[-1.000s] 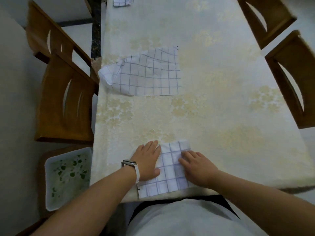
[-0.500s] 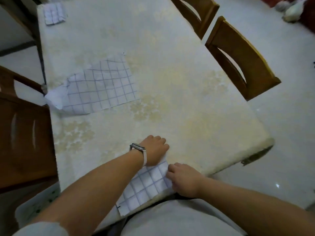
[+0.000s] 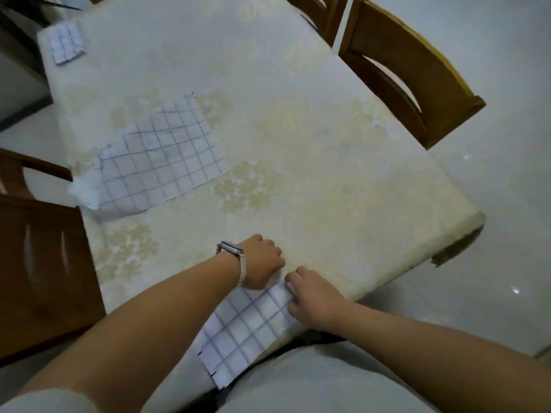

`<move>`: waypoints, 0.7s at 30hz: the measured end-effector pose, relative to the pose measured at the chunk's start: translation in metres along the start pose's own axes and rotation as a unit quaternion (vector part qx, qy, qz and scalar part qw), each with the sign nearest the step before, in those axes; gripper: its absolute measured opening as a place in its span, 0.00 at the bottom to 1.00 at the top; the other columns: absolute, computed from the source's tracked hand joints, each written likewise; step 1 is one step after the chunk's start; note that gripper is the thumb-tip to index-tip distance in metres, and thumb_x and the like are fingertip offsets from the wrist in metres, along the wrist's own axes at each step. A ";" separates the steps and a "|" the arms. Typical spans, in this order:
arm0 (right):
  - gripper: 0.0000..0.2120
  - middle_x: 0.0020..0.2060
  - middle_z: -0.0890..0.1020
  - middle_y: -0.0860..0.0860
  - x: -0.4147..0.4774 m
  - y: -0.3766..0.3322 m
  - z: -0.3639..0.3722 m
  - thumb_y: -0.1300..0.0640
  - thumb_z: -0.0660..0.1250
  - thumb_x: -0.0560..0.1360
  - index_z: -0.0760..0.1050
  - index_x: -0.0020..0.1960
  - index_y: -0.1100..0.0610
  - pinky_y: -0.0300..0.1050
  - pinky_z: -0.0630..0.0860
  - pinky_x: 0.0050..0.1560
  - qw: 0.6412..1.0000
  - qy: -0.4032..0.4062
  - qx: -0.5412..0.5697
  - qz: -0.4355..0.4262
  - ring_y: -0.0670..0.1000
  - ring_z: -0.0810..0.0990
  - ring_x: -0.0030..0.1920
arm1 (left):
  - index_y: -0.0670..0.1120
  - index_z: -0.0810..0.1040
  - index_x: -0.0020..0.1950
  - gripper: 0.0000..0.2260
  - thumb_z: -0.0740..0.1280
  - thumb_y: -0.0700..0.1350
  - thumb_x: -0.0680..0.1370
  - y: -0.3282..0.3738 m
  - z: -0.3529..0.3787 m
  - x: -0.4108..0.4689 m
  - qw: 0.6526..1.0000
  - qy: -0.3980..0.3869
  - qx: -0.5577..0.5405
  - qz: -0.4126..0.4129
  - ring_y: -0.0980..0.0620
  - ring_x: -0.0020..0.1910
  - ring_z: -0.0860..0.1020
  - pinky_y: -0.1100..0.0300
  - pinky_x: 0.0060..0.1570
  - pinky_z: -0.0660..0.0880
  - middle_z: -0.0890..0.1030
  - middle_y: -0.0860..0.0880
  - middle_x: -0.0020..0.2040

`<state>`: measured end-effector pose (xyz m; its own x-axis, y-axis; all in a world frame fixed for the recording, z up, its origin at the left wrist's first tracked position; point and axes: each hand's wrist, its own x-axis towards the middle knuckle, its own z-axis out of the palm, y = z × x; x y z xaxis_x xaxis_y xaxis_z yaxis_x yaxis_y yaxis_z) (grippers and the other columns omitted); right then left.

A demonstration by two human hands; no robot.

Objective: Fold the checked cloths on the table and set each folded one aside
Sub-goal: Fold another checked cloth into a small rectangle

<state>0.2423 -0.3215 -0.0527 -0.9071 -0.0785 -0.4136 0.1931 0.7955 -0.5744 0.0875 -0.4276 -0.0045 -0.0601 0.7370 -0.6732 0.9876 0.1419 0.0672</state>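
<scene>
A partly folded white cloth with blue checks (image 3: 247, 326) lies at the near table edge, its near end hanging toward my body. My left hand (image 3: 262, 263), with a watch on the wrist, sits on the cloth's far end with fingers curled over it. My right hand (image 3: 313, 296) pinches the cloth's right edge near the far corner. A larger unfolded checked cloth (image 3: 158, 162) lies flat at the left side, one corner rumpled over the table edge. A small folded checked cloth (image 3: 67, 41) rests at the far left corner.
The table (image 3: 328, 144) wears a pale patterned cover; its right corner (image 3: 465, 231) is close to my right hand. Wooden chairs stand on the right (image 3: 411, 76), at the far end (image 3: 316, 7) and on the left (image 3: 44, 263).
The view has swung to the right. My hands went from lying flat on the folded cloth to curled, both taking hold of its far end.
</scene>
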 end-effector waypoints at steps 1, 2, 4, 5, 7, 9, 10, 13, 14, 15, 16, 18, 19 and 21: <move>0.14 0.52 0.73 0.56 0.002 -0.001 0.000 0.52 0.63 0.70 0.71 0.54 0.57 0.53 0.73 0.48 1.000 -0.004 0.009 0.013 0.59 0.73 0.52 | 0.50 0.74 0.53 0.07 0.61 0.48 0.77 0.000 -0.001 -0.002 1.000 -0.004 -0.006 -0.005 0.44 0.52 0.75 0.50 0.53 0.70 0.78 0.48 0.52; 0.14 0.52 0.73 0.55 0.004 -0.003 0.000 0.52 0.63 0.71 0.72 0.54 0.57 0.52 0.73 0.48 0.999 -0.009 0.017 0.026 0.59 0.73 0.53 | 0.50 0.73 0.52 0.06 0.61 0.46 0.76 -0.001 -0.001 -0.003 1.000 -0.005 -0.015 -0.012 0.44 0.51 0.76 0.49 0.54 0.70 0.78 0.48 0.51; 0.12 0.50 0.73 0.55 0.008 -0.006 -0.003 0.52 0.64 0.71 0.72 0.51 0.57 0.50 0.71 0.46 0.998 -0.016 0.035 0.047 0.59 0.73 0.52 | 0.50 0.73 0.53 0.06 0.62 0.45 0.76 -0.002 -0.001 -0.006 0.999 -0.004 -0.040 -0.025 0.44 0.51 0.76 0.49 0.54 0.70 0.79 0.48 0.51; 0.09 0.49 0.73 0.55 0.010 -0.008 -0.004 0.52 0.63 0.71 0.71 0.48 0.56 0.49 0.69 0.44 0.997 -0.020 0.043 0.055 0.59 0.74 0.51 | 0.51 0.73 0.56 0.09 0.62 0.44 0.76 -0.003 -0.001 -0.008 0.998 -0.003 -0.053 -0.031 0.44 0.52 0.76 0.50 0.55 0.70 0.79 0.48 0.53; 0.06 0.45 0.72 0.53 0.013 -0.012 -0.009 0.53 0.63 0.72 0.68 0.42 0.54 0.47 0.67 0.41 0.995 -0.039 0.054 0.071 0.58 0.74 0.48 | 0.52 0.73 0.62 0.15 0.63 0.43 0.76 -0.006 -0.004 -0.012 0.997 -0.006 -0.069 -0.045 0.45 0.55 0.76 0.50 0.56 0.69 0.78 0.49 0.57; 0.07 0.40 0.71 0.52 0.014 -0.015 -0.014 0.55 0.62 0.72 0.65 0.38 0.53 0.45 0.66 0.39 0.992 -0.055 0.064 0.093 0.56 0.73 0.43 | 0.52 0.74 0.63 0.17 0.64 0.42 0.75 -0.010 -0.009 -0.017 0.996 -0.007 -0.065 -0.058 0.45 0.57 0.75 0.49 0.56 0.70 0.77 0.49 0.58; 0.07 0.38 0.71 0.51 0.015 -0.016 -0.017 0.56 0.62 0.72 0.65 0.37 0.52 0.45 0.67 0.38 0.991 -0.057 0.069 0.101 0.55 0.73 0.41 | 0.52 0.76 0.62 0.15 0.64 0.42 0.75 -0.012 -0.010 -0.019 0.996 -0.001 -0.058 -0.062 0.46 0.56 0.75 0.49 0.56 0.71 0.77 0.49 0.58; 0.07 0.34 0.71 0.50 0.014 -0.020 -0.028 0.55 0.62 0.73 0.66 0.38 0.54 0.46 0.65 0.34 0.991 -0.040 0.071 0.105 0.54 0.72 0.38 | 0.52 0.77 0.56 0.10 0.63 0.42 0.77 -0.018 -0.011 -0.029 0.995 0.036 -0.050 -0.074 0.47 0.51 0.74 0.52 0.50 0.71 0.77 0.49 0.54; 0.07 0.34 0.71 0.50 0.013 -0.023 -0.033 0.54 0.62 0.73 0.67 0.38 0.54 0.46 0.64 0.33 0.992 -0.030 0.065 0.102 0.54 0.72 0.37 | 0.52 0.77 0.55 0.09 0.62 0.42 0.78 -0.020 -0.011 -0.033 0.994 0.056 -0.052 -0.079 0.47 0.50 0.74 0.53 0.47 0.70 0.77 0.49 0.53; 0.07 0.34 0.71 0.50 0.011 -0.026 -0.038 0.53 0.62 0.74 0.67 0.39 0.54 0.46 0.64 0.32 0.994 -0.021 0.055 0.097 0.53 0.71 0.36 | 0.52 0.77 0.54 0.08 0.62 0.43 0.78 -0.022 -0.011 -0.037 0.992 0.075 -0.054 -0.083 0.47 0.49 0.74 0.54 0.46 0.69 0.77 0.49 0.51; 0.07 0.34 0.71 0.49 0.009 -0.030 -0.044 0.53 0.62 0.74 0.67 0.39 0.53 0.46 0.65 0.33 0.995 -0.012 0.044 0.091 0.52 0.71 0.36 | 0.52 0.77 0.53 0.07 0.62 0.44 0.79 -0.023 -0.011 -0.042 0.990 0.093 -0.057 -0.087 0.47 0.48 0.73 0.54 0.46 0.69 0.77 0.50 0.50; 0.08 0.35 0.72 0.49 0.004 -0.042 -0.055 0.51 0.62 0.75 0.68 0.40 0.53 0.47 0.69 0.36 0.997 0.002 0.014 0.074 0.53 0.72 0.37 | 0.51 0.77 0.51 0.06 0.61 0.45 0.79 -0.026 -0.012 -0.055 0.984 0.137 -0.061 -0.094 0.47 0.48 0.73 0.53 0.48 0.69 0.77 0.50 0.49; 0.08 0.36 0.72 0.49 0.001 -0.048 -0.060 0.50 0.61 0.75 0.68 0.40 0.52 0.47 0.70 0.37 0.998 0.012 -0.011 0.058 0.53 0.73 0.38 | 0.50 0.77 0.50 0.06 0.60 0.45 0.79 -0.026 -0.010 -0.062 0.980 0.164 -0.062 -0.099 0.47 0.47 0.73 0.53 0.47 0.69 0.77 0.49 0.48; 0.09 0.38 0.73 0.50 -0.004 -0.062 -0.065 0.49 0.60 0.76 0.69 0.41 0.53 0.47 0.70 0.37 0.997 0.031 -0.070 0.011 0.54 0.73 0.38 | 0.49 0.78 0.48 0.05 0.62 0.44 0.78 -0.024 -0.003 -0.079 0.968 0.220 -0.058 -0.110 0.46 0.45 0.74 0.52 0.44 0.69 0.77 0.49 0.45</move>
<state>0.2095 -0.3312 0.0307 -0.9253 -0.0264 -0.3783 0.1628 0.8734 -0.4591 0.0676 -0.4875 0.0493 -0.3482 0.8869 -0.3035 0.9225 0.3818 0.0575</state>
